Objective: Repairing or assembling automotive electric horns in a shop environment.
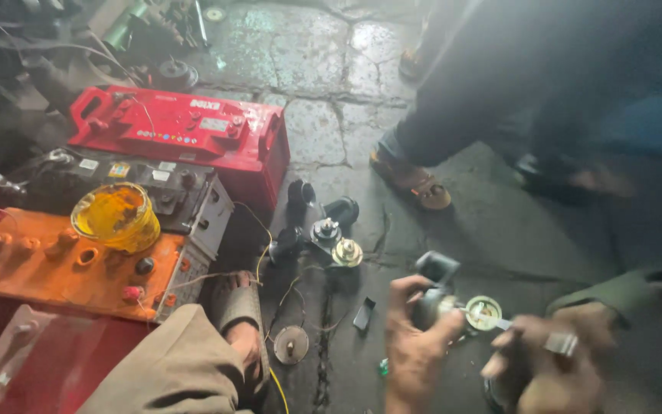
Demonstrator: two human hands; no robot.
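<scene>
Grey metal part point(437, 303) – in left hand point(415, 345) grip | right hand point(549, 364) beside

Materials, by the red battery point(185, 130)

Red battery: glossy plastic. Floor point(331, 100) beside it: rough cracked concrete, wet sheen. Tub point(115, 218) in front: clear yellow plastic. Small part point(453, 307) farther right: dull metal w/ brass cap.

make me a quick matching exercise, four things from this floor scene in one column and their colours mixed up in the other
Things:
1. battery nearest the cracked floor
2. tub on the batteries
3. battery under the tub
4. part held in the left hand

Colours:
A. yellow
B. dark grey with a pale round face
C. red
D. orange top

Pairs: 1-C, 2-A, 3-D, 4-B
</scene>
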